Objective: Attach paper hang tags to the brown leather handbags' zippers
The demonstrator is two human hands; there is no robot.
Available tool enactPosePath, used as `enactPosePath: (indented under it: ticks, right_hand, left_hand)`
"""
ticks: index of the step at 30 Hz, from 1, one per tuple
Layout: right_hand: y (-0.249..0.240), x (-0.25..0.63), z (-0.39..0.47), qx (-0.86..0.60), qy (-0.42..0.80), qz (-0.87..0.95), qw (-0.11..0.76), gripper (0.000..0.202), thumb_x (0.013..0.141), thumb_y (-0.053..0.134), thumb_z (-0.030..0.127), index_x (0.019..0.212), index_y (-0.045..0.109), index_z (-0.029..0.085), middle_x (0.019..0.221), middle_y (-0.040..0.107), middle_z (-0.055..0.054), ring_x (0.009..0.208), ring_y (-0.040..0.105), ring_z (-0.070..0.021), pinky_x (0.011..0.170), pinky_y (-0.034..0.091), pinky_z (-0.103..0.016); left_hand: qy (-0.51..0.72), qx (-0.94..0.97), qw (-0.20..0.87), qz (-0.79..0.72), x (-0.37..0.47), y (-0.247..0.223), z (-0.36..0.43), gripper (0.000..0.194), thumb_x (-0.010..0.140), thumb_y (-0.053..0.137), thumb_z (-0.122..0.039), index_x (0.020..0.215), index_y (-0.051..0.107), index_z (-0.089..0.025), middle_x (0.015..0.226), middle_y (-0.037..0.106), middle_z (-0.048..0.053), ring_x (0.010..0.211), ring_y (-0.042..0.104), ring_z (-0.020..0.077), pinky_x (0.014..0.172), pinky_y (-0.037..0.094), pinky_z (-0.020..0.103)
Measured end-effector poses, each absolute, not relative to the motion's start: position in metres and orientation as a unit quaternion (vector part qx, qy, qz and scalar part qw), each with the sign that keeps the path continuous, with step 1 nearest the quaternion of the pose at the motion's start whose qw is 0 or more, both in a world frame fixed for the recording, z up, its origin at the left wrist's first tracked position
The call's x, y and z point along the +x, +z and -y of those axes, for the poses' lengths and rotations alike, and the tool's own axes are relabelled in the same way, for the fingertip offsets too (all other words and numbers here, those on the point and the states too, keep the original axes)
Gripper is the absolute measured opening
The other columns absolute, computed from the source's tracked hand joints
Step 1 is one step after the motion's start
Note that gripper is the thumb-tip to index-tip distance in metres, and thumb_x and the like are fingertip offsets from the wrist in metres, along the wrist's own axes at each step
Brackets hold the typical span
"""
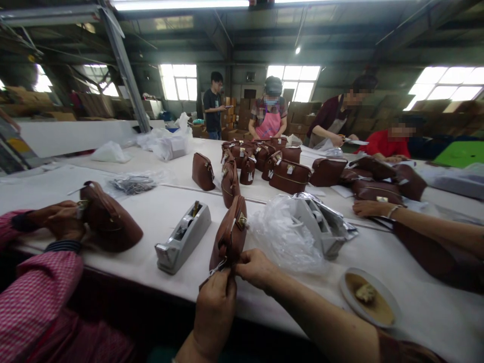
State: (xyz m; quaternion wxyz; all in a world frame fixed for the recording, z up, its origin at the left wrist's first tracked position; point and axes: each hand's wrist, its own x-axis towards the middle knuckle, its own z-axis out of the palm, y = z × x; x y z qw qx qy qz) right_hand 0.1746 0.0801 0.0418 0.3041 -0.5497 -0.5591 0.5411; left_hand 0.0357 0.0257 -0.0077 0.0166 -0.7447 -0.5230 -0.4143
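1. I am taking the near grey tape dispenser point(183, 239) as my landmark; it is standing on the white table point(162, 212).
2. Just right of that dispenser, a brown bag point(230, 232) is standing roughly upright, its narrow end facing the camera and a gold-coloured clasp point(241, 220) showing near its top.
3. My left hand point(216, 302), nearer the camera than the dispenser and to its right, is pinching at the bag's low near end, fingers close together; I cannot tell whether they are gripping leather, strap or cord.
4. My right hand point(255, 269), farther right of the dispenser, is pinching the bag's lower edge between thumb and forefinger, the gap narrow.
5. Left of the dispenser, a co-worker's hands point(66, 222) are holding another brown bag point(111, 219).
6. Right of the dispenser, past my bag, a heap of clear plastic point(283, 232) is lying beside a second tape dispenser point(321, 227); a round dish point(393, 318) is sitting farther right and nearer the camera.
7. Beyond the dispenser and rightward, many brown bags point(289, 176) are standing in a cluster.
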Motion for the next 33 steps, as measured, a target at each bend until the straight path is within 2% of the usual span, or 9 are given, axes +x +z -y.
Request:
enactPosePath:
  ticks: [3, 7, 10, 14, 20, 27, 30, 33]
  right_hand:
    - [0.043, 0.181, -0.077, -0.565, 0.541, 0.561, 0.272, 0.016, 0.064, 0.060, 0.010, 0.050, 0.061, 0.017, 0.048, 0.055, 0.003, 0.048, 0.044, -0.0085, 0.046, 0.032, -0.021]
    - [0.041, 0.186, -0.072, -0.576, 0.550, 0.538, 0.274, 0.016, 0.067, 0.059, 0.009, 0.054, 0.067, 0.015, 0.051, 0.060, 0.002, 0.048, 0.048, -0.0089, 0.049, 0.036, -0.021]
    - [0.035, 0.185, -0.070, -0.572, 0.557, 0.522, 0.299, 0.014, 0.066, 0.061, 0.011, 0.056, 0.069, 0.015, 0.052, 0.062, 0.001, 0.049, 0.051, -0.0099, 0.052, 0.040, -0.022]
    - [0.025, 0.181, -0.068, -0.542, 0.559, 0.523, 0.347, 0.015, 0.066, 0.059, 0.011, 0.060, 0.072, 0.014, 0.057, 0.067, -0.001, 0.055, 0.058, -0.0126, 0.057, 0.043, -0.023]
    - [0.014, 0.171, -0.062, -0.538, 0.555, 0.493, 0.400, 0.016, 0.066, 0.057, 0.010, 0.060, 0.071, 0.014, 0.057, 0.066, 0.000, 0.054, 0.056, -0.0120, 0.053, 0.039, -0.022]
    - [0.001, 0.163, -0.063, -0.558, 0.577, 0.443, 0.400, 0.013, 0.071, 0.063, 0.022, 0.064, 0.069, 0.013, 0.052, 0.060, 0.002, 0.046, 0.045, -0.0089, 0.046, 0.034, -0.022]
    - [-0.004, 0.166, -0.064, -0.579, 0.541, 0.465, 0.394, 0.012, 0.070, 0.064, 0.021, 0.063, 0.068, 0.013, 0.055, 0.063, 0.000, 0.051, 0.051, -0.0113, 0.051, 0.038, -0.023]
    - [-0.005, 0.174, -0.062, -0.583, 0.490, 0.489, 0.425, 0.011, 0.070, 0.064, 0.023, 0.065, 0.069, 0.014, 0.064, 0.068, -0.004, 0.063, 0.060, -0.0164, 0.063, 0.045, -0.026]
  left_hand:
    - [-0.438, -0.699, -0.088, 0.559, 0.039, 0.000, -0.025, 0.017, 0.092, 0.052, -0.022, 0.092, 0.068, -0.021, 0.085, 0.073, 0.004, 0.078, 0.069, 0.0205, 0.076, 0.053, 0.034]
    - [-0.424, -0.622, -0.237, 0.614, 0.043, 0.011, -0.023, 0.019, 0.089, 0.055, -0.033, 0.084, 0.070, -0.023, 0.080, 0.073, 0.003, 0.075, 0.069, 0.0217, 0.072, 0.053, 0.033]
    - [-0.403, -0.571, -0.330, 0.635, 0.044, 0.017, -0.022, 0.024, 0.086, 0.055, -0.041, 0.085, 0.070, -0.023, 0.078, 0.073, 0.003, 0.073, 0.069, 0.0227, 0.067, 0.053, 0.032]
    - [-0.401, -0.521, -0.400, 0.639, 0.046, 0.022, -0.021, 0.031, 0.083, 0.055, -0.048, 0.085, 0.069, -0.021, 0.075, 0.072, 0.004, 0.067, 0.069, 0.0231, 0.060, 0.052, 0.031]
    - [-0.416, -0.505, -0.398, 0.643, 0.048, 0.024, -0.019, 0.034, 0.078, 0.060, -0.053, 0.081, 0.069, -0.020, 0.068, 0.071, 0.005, 0.064, 0.068, 0.0237, 0.057, 0.051, 0.031]
    - [-0.438, -0.513, -0.356, 0.646, 0.047, 0.020, -0.020, 0.034, 0.077, 0.061, -0.053, 0.079, 0.071, -0.021, 0.066, 0.072, 0.004, 0.064, 0.069, 0.0238, 0.057, 0.051, 0.030]
    - [-0.438, -0.519, -0.358, 0.641, 0.047, 0.019, -0.020, 0.032, 0.079, 0.060, -0.052, 0.079, 0.071, -0.021, 0.066, 0.072, 0.003, 0.063, 0.068, 0.0225, 0.059, 0.051, 0.030]
    - [-0.433, -0.525, -0.362, 0.637, 0.048, 0.014, -0.020, 0.029, 0.081, 0.059, -0.049, 0.079, 0.070, -0.022, 0.067, 0.071, 0.003, 0.064, 0.068, 0.0214, 0.060, 0.051, 0.029]
